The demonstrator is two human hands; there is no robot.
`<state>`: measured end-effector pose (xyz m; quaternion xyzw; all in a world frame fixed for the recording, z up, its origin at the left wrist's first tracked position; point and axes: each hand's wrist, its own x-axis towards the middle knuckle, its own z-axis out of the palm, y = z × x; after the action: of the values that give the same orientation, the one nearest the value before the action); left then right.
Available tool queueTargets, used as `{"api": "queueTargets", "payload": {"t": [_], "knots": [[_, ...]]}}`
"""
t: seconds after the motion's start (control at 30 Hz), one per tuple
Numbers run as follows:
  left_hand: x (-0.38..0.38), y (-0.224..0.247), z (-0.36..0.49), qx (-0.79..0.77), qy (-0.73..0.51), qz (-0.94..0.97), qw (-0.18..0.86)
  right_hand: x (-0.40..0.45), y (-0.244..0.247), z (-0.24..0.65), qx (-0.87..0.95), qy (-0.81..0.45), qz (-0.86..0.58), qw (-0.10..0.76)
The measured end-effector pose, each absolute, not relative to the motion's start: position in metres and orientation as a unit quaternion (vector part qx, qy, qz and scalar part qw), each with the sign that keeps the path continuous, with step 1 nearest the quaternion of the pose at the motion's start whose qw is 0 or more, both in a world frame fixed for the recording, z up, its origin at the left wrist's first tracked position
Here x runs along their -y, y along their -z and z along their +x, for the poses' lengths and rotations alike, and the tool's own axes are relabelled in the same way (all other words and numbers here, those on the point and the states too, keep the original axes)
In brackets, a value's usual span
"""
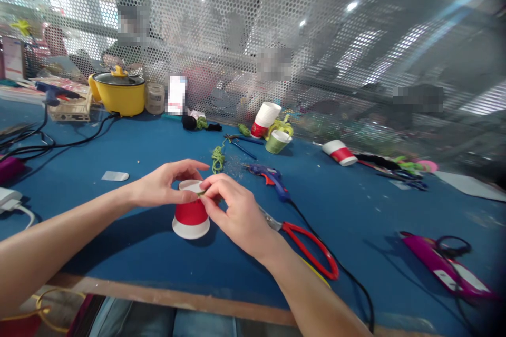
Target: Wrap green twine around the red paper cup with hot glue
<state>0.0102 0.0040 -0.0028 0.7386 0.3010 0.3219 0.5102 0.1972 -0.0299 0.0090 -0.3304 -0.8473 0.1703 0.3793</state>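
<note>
A red-and-white paper cup (192, 215) stands upside down on the blue table, its wide rim downward. Around its upper part curves my left hand (166, 184), thumb across the front and fingers behind, closed on the cup. My right hand (233, 209) pinches a thin strand of green yarn (202, 192) against the cup near its upturned base. Beyond the hands lies a loose heap of green yarn (217, 160); whether it joins the strand is hidden by my fingers.
To the right lie a blue glue gun (265, 172), red-handled scissors (312, 250) and a purple power strip (446, 268). Farther back are stacked cups (269, 116), a green-wrapped cup (278, 141), a tipped cup (340, 152) and a yellow pot (120, 92). Black cords cross the table.
</note>
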Motion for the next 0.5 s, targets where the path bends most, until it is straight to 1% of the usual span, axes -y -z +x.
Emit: {"api": "queueTargets", "payload": {"t": [0.07,0.17,0.27,0.37,0.5], "knots": [[-0.004,0.004,0.010,-0.297,-0.331,0.730,0.519,0.029,-0.011,0.200,0.828,-0.175,-0.343,0.407],[-0.004,0.007,0.010,-0.290,-0.351,0.709,0.538,0.027,-0.014,0.205,0.756,-0.214,-0.376,0.492],[-0.005,0.011,0.011,-0.272,-0.372,0.690,0.558,0.024,-0.017,0.210,0.649,-0.360,-0.390,0.545],[-0.005,0.016,0.013,-0.261,-0.385,0.682,0.564,0.023,-0.017,0.212,0.532,-0.526,-0.383,0.542],[-0.005,0.017,0.014,-0.272,-0.379,0.687,0.558,0.022,-0.017,0.211,0.441,-0.663,-0.323,0.512]]}}
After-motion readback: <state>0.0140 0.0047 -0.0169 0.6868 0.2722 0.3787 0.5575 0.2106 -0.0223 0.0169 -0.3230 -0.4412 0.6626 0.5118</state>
